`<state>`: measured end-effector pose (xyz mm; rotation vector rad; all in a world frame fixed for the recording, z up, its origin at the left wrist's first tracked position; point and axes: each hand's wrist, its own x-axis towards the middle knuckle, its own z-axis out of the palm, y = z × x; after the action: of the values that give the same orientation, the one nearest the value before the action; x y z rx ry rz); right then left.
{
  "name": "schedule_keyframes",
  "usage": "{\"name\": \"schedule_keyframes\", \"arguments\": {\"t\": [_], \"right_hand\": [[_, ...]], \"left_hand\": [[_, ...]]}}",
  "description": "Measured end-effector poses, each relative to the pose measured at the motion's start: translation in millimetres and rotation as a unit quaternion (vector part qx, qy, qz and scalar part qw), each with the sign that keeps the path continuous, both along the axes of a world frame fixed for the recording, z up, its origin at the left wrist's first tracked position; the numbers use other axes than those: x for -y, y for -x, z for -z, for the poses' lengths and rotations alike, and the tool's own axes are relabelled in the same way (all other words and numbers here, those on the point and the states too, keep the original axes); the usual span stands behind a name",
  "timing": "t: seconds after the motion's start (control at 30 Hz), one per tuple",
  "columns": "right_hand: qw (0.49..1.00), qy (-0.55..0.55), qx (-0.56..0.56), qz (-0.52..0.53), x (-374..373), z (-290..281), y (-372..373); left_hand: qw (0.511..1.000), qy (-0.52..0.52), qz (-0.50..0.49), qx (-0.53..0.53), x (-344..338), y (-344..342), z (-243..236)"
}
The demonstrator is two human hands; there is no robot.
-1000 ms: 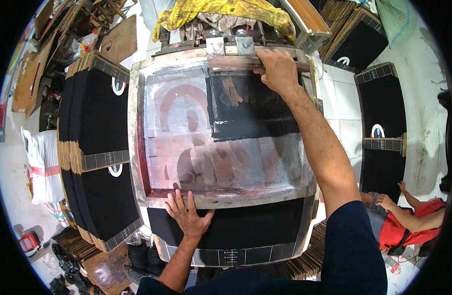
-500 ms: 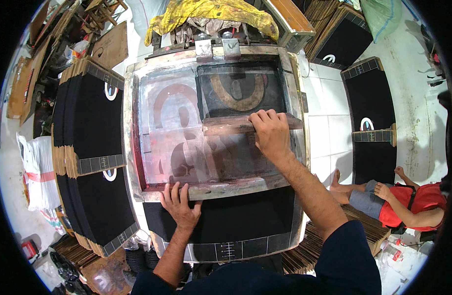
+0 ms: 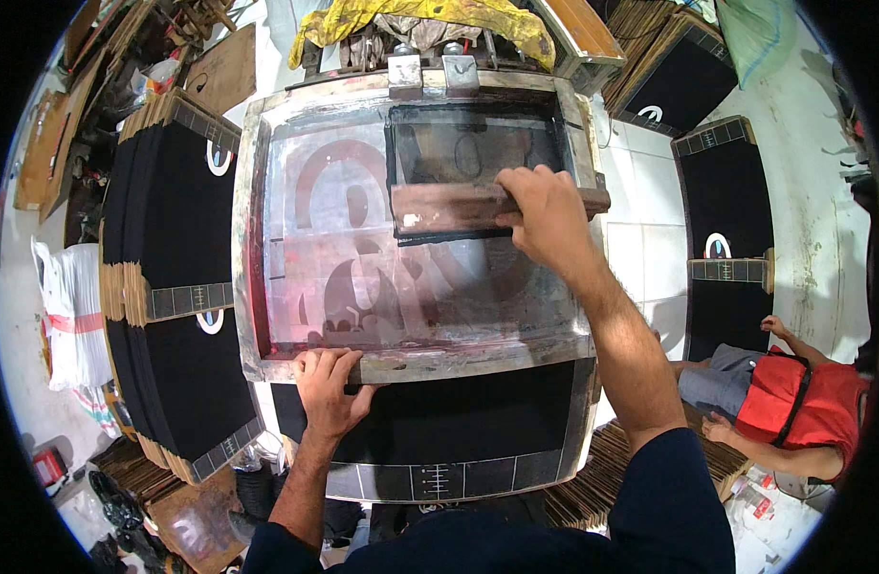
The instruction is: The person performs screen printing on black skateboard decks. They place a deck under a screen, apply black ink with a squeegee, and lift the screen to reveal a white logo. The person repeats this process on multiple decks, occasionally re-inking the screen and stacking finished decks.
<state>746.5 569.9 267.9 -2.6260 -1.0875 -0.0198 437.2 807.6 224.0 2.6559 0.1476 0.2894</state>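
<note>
Remote view here: yellow cloth [image 3: 430, 21] bunched behind screen frame [image 3: 478, 363], metal clamps [image 3: 405, 73] on far rail. Black panels stacked [image 3: 176, 206] close on left, more black panels [image 3: 725, 196] off right, person in red top [image 3: 793, 397] lower right, well apart. My right forearm [image 3: 623, 320] blocks frame's near right corner.

Wooden bar [image 3: 449, 208] sits across near part of dark patch [image 3: 470, 153]; can't tell if touching mesh. Right hand [image 3: 549, 212] clamped round bar, thumb on near side. Left hand [image 3: 329, 387]: fingers bent over near rail, thumb apart; can't tell if gripping.
</note>
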Motion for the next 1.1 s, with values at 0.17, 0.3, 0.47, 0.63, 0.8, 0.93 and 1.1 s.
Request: {"name": "schedule_keyframes", "arguments": {"t": [0.17, 0.3, 0.47, 0.63, 0.8, 0.93, 1.1], "right_hand": [[1.0, 0.015, 0.011, -0.013, -7, 9, -24], [0.998, 0.063, -0.005, -0.019, -41, 14, -122], [0.991, 0.129, -0.018, 0.013, -77, 29, -211], [0.965, -0.178, 0.184, 0.058, -43, 33, -129], [0.983, -0.143, 0.047, 0.107, 22, 8, 116], [0.971, -0.182, 0.115, 0.109, 33, -34, 182], [0.923, -0.229, 0.3, 0.071, 11, -141, 118]], "left_hand": [[1.0, 0.004, -0.007, -0.006, 1, -3, -4], [1.0, 0.0, -0.007, -0.01, 3, -4, -11], [1.0, -0.015, -0.008, -0.017, 6, -4, -15], [1.0, -0.011, -0.026, -0.013, 9, -2, -14], [1.0, -0.012, -0.011, -0.015, 10, -5, -37], [0.996, -0.066, 0.037, 0.047, 4, -10, -110], [0.964, -0.191, -0.036, 0.183, -35, -21, -181]]}}
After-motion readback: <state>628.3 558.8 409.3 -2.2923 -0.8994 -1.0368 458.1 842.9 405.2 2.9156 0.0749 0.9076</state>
